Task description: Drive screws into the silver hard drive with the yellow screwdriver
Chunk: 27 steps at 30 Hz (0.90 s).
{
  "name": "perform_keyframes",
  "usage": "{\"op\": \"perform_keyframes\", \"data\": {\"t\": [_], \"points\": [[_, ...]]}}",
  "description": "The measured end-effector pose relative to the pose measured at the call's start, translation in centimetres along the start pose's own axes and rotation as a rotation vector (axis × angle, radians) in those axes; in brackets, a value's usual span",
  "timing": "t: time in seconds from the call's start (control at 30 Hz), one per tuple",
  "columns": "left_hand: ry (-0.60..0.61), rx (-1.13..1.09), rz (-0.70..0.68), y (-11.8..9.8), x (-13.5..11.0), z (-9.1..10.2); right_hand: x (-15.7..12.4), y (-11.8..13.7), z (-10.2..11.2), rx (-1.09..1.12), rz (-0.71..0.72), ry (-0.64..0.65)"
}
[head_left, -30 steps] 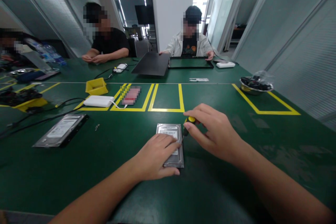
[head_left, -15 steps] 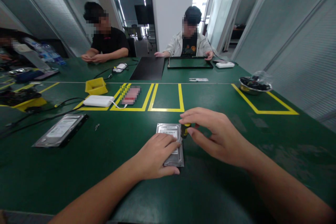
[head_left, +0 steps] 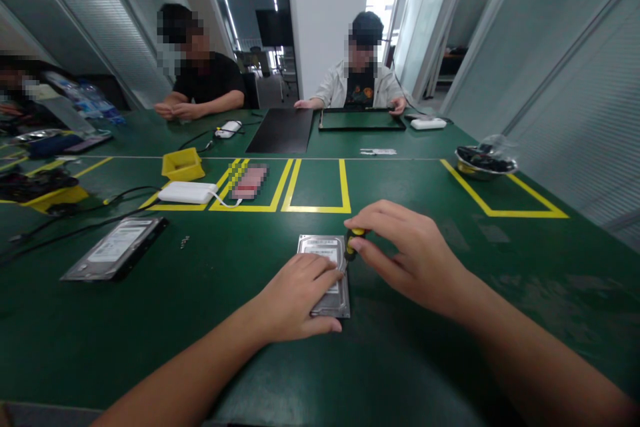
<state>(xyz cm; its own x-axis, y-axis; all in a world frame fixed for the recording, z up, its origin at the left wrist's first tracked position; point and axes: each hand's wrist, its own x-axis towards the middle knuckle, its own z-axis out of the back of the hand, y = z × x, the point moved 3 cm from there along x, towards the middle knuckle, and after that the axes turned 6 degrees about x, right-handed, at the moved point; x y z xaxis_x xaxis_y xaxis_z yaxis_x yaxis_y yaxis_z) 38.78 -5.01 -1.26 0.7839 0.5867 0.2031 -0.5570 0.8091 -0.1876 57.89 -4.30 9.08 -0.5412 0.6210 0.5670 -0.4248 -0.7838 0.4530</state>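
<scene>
A silver hard drive [head_left: 337,305] lies flat on the green table, partly covered by my left hand [head_left: 297,297]. That hand holds it down, with the thumb at the near end and the fingertips close to the right edge. My right hand [head_left: 410,247] pinches the black and yellow handle of a short screwdriver [head_left: 353,241] between thumb and fingers. The screwdriver stands nearly upright, slightly tilted, over the drive's right edge. Its tip is down by my left fingertips, and I cannot make out the screw under it.
To the left are a second hard drive [head_left: 115,248] and several tiny screws [head_left: 185,241]. Beyond lie a white power bank [head_left: 187,192], a phone [head_left: 249,181] and a yellow bin [head_left: 183,165]. A metal bowl [head_left: 485,167] stands at right. Two people sit across, one holding a black frame [head_left: 363,128].
My right fingers have shifted slightly around the screwdriver handle, which tilts a little differently and shows more yellow. My left hand and the hard drive have stayed put.
</scene>
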Motion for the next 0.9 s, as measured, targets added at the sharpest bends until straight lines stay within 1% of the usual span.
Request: {"op": "perform_keyframes", "data": {"t": [0.23, 0.43, 0.63, 0.9], "points": [[0.005, -0.004, 0.002, 0.0, 0.0, 0.0, 0.1, -0.7, -0.6, -0.052, -0.020, -0.061], [0.004, -0.009, 0.004, 0.1, 0.0, -0.1, 0.1, -1.0, -1.2, -0.031, 0.001, -0.154], [0.017, -0.005, 0.000, 0.2, 0.0, -0.1, 0.1, -0.7, -0.7, 0.040, -0.004, -0.089], [0.019, -0.003, 0.001, 0.1, 0.0, -0.1, 0.3, -0.8, -0.5, 0.044, 0.008, -0.075]]}}
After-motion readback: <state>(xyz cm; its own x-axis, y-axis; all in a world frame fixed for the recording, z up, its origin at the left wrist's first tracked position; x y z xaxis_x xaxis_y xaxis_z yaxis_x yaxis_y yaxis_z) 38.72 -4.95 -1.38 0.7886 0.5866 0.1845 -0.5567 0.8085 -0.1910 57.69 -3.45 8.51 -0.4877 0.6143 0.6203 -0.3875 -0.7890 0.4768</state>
